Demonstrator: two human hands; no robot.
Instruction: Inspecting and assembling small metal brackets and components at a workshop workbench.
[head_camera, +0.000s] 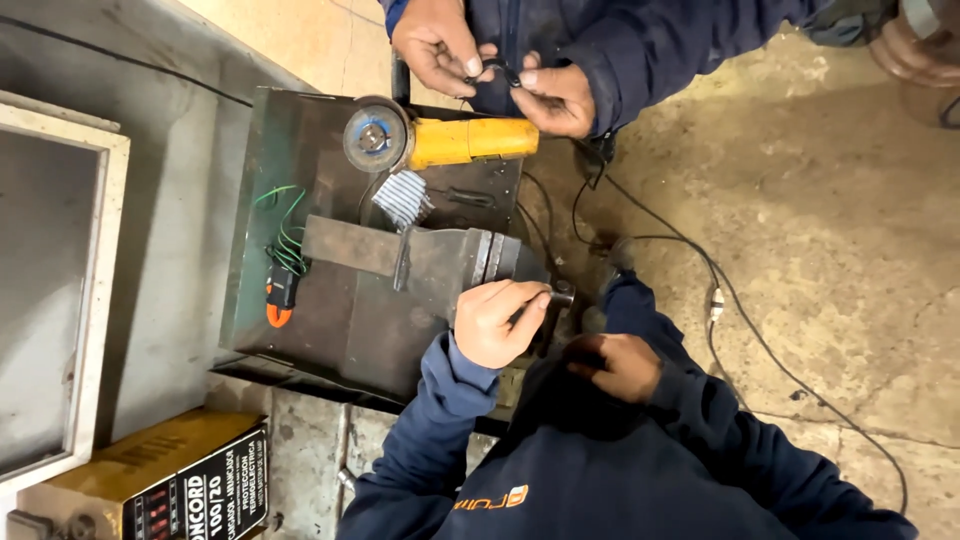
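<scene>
Over a metal workbench (300, 340), left hand (497, 322) grips the vise handle (558, 296); right hand (622, 364) rests loosely curled, empty.

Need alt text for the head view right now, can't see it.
Left hand grips the handle of a bench vise; right hand rests against the body. Across the bench, another person's hands finger a small ring above a yellow grinder.

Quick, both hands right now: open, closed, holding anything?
Left hand: closed on the dark metal handle of the grey steel bench vise.
Right hand: empty, loosely curled against the navy sweatshirt.
</scene>
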